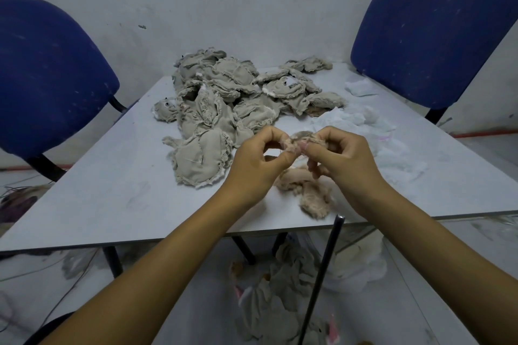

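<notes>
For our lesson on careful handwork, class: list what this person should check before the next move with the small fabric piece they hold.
1. Two-handed grip: left hand and right hand both pinch the pinkish fabric piece: ok.
2. Piece apart from the grey pile: ok.
3. Free room on the table left of the hands: ok.
4. Dark rod leaning at the table edge beside the right forearm, could be knocked: not ok.
5. Any opening in the piece: hidden by fingers, cannot tell.
</notes>
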`<state>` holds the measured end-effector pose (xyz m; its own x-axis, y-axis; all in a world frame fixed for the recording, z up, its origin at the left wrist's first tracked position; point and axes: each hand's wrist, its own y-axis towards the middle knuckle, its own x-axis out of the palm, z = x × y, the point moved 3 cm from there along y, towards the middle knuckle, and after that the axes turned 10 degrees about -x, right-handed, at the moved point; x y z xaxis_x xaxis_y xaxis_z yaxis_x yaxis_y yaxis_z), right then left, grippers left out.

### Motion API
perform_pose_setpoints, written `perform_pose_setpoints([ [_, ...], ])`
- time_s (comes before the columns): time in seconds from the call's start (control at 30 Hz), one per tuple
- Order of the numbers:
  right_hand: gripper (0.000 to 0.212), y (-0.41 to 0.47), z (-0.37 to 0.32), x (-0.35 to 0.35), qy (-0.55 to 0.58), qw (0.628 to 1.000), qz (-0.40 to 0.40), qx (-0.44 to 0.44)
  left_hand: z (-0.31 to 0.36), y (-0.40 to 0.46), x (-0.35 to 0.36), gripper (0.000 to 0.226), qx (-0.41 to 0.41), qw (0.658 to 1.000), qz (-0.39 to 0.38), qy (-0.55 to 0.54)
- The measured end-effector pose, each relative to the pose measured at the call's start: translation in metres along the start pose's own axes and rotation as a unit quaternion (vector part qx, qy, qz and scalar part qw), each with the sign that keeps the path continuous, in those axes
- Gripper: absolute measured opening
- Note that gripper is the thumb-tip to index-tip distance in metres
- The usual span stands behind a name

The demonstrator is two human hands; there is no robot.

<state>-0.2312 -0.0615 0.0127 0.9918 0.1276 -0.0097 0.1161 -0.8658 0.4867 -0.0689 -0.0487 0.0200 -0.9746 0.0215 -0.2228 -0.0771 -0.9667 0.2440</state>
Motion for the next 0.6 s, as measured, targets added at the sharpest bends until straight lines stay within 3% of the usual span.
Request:
perform_pose_setpoints([
  [0.13,0.020,-0.001,0.001,0.003,-0.075,0.996,0.047,-0.014,0.000,-0.004,0.007,0.018,0.031,0.992,0.093,0.075],
  [0.23,0.030,-0.003,0.003,0.007,-0.137,0.987,0.078,-0.024,0.004,-0.011,0.011,0.012,0.102,0.972,0.156,0.145],
  [0.37,0.033,-0.006,0.001,0.006,-0.177,0.977,0.095,-0.068,0.003,-0.011,0.015,0.013,0.112,0.974,0.070,0.184],
  [0.4,0.035,-0.007,0.001,0.005,-0.173,0.978,0.088,-0.075,0.001,-0.008,0.013,0.013,0.085,0.984,0.041,0.148],
  [0.47,0.038,-0.009,0.002,0.004,-0.180,0.978,0.072,-0.082,0.000,-0.005,0.010,0.015,-0.021,0.998,-0.037,-0.044],
  [0.53,0.037,-0.010,0.002,0.005,-0.183,0.978,0.048,-0.088,-0.002,-0.003,0.009,0.022,-0.111,0.968,-0.085,-0.208],
  [0.6,0.031,-0.009,0.000,0.005,-0.140,0.986,-0.015,-0.090,-0.004,-0.001,0.007,0.020,-0.146,0.967,-0.075,-0.195],
])
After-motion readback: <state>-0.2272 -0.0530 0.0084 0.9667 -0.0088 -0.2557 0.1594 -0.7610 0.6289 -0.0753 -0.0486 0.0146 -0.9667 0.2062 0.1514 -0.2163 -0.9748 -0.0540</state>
